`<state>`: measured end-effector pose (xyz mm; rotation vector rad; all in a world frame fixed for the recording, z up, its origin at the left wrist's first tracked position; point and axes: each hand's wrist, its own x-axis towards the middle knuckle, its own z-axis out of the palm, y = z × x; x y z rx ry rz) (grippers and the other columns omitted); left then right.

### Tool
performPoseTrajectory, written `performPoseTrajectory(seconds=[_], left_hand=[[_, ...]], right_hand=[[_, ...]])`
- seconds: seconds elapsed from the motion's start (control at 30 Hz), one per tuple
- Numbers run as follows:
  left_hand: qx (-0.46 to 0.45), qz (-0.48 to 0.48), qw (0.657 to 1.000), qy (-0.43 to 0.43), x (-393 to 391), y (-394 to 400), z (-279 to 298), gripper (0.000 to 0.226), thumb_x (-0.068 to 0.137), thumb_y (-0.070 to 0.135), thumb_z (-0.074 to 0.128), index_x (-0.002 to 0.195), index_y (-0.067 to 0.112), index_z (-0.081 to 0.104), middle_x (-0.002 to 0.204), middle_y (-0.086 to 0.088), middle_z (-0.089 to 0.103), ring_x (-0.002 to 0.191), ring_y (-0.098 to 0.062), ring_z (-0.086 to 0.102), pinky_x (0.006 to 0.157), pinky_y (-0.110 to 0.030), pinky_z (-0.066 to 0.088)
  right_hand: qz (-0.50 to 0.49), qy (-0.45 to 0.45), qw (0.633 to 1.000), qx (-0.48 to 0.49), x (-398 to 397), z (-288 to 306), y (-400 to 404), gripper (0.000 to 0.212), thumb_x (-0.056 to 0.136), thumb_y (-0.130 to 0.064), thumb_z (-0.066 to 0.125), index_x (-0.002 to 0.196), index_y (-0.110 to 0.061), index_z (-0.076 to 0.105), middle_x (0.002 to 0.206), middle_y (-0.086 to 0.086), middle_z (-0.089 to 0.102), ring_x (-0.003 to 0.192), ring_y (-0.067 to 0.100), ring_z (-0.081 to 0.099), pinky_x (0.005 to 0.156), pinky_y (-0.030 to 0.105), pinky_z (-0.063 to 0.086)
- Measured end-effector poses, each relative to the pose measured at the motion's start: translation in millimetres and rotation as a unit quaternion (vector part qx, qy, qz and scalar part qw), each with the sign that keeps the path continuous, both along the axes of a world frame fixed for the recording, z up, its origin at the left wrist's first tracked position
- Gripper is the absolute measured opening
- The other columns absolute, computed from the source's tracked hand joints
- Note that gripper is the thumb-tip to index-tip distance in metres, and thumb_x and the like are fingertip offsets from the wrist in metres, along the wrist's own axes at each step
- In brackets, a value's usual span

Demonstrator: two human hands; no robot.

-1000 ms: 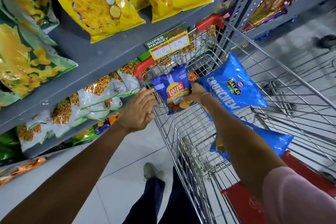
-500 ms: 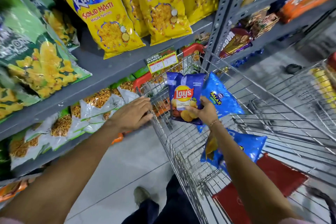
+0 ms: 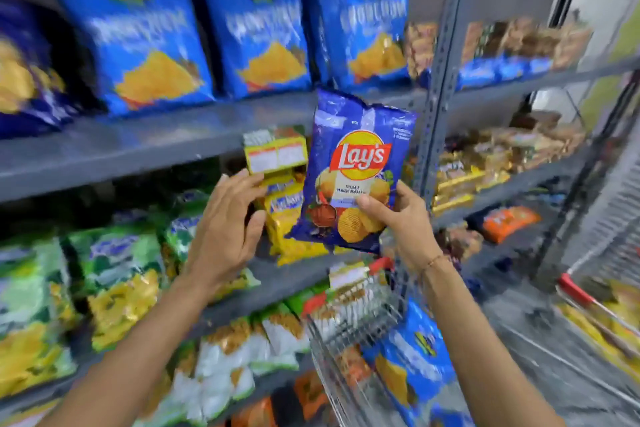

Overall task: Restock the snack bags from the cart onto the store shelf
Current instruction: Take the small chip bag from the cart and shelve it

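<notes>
My right hand grips the lower right corner of a blue Lay's bag and holds it upright in front of the grey store shelf. My left hand is raised just left of the bag with its fingers spread, holding nothing and not touching the bag. The wire cart is low in the view, below my right forearm. Inside it lie light blue snack bags.
Large blue snack bags stand on the upper shelf. Yellow bags sit behind the Lay's bag, green bags to the left. A grey upright post divides the shelving; packets fill the right bay. A second cart stands at right.
My right hand lifted the Lay's bag out of the cart to shelf height. My left hand left the cart rim and rose beside the bag. The view tilted up.
</notes>
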<state>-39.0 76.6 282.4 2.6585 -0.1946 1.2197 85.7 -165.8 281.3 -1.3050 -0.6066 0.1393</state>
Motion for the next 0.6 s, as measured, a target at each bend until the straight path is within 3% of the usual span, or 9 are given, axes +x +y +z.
performPoseTrajectory(seconds=[0.07, 0.2, 0.33, 0.43, 0.6], left_hand=[[0.008, 0.045, 0.998, -0.052, -25.7, 26.5, 32.9, 0.041, 0.097, 0.031, 0.032, 0.119, 0.004, 0.053, 0.133, -0.014, 0.055, 0.134, -0.024, 0.040, 0.121, -0.035, 0.014], [0.002, 0.136, 0.986, -0.102, -86.7, 84.7, 77.2, 0.044, 0.097, 0.036, 0.029, 0.121, 0.006, 0.051, 0.131, -0.016, 0.056, 0.129, -0.030, 0.043, 0.119, -0.042, 0.019], [0.015, 0.251, 0.963, -0.098, -151.0, 147.0, 90.3, 0.052, 0.097, 0.041, 0.026, 0.122, 0.003, 0.052, 0.128, -0.018, 0.058, 0.126, -0.034, 0.046, 0.117, -0.041, 0.019], [0.015, 0.321, 0.942, -0.095, -199.0, 191.4, 89.5, 0.057, 0.098, 0.044, 0.022, 0.123, 0.003, 0.051, 0.126, -0.019, 0.059, 0.121, -0.037, 0.050, 0.114, -0.042, 0.021], [0.002, 0.417, 0.907, -0.062, -259.5, 256.1, 80.6, 0.067, 0.096, 0.051, 0.015, 0.127, 0.004, 0.051, 0.128, -0.019, 0.058, 0.121, -0.036, 0.051, 0.112, -0.045, 0.023]], right_hand=[[0.034, -0.028, 0.998, 0.033, -16.2, 42.4, 32.3, 0.030, 0.071, -0.014, 0.077, 0.099, -0.021, 0.069, 0.094, -0.008, 0.077, 0.088, 0.010, 0.072, 0.071, 0.020, 0.056], [0.079, -0.070, 0.993, 0.048, -46.6, 103.2, 110.4, 0.028, 0.076, -0.002, 0.073, 0.103, -0.008, 0.067, 0.093, 0.001, 0.077, 0.084, 0.013, 0.071, 0.071, 0.024, 0.058], [0.112, -0.073, 0.990, 0.052, -80.4, 140.1, 191.5, 0.038, 0.075, -0.003, 0.075, 0.110, 0.004, 0.062, 0.111, 0.023, 0.069, 0.093, 0.024, 0.066, 0.084, 0.040, 0.057], [0.137, -0.091, 0.985, 0.054, -100.5, 155.0, 247.9, 0.037, 0.073, -0.006, 0.078, 0.107, 0.000, 0.065, 0.104, 0.017, 0.072, 0.083, 0.014, 0.069, 0.072, 0.030, 0.060], [0.155, -0.071, 0.985, 0.036, -122.6, 175.2, 330.8, 0.053, 0.070, -0.016, 0.082, 0.115, -0.001, 0.061, 0.116, 0.021, 0.067, 0.098, 0.026, 0.065, 0.091, 0.045, 0.055]])
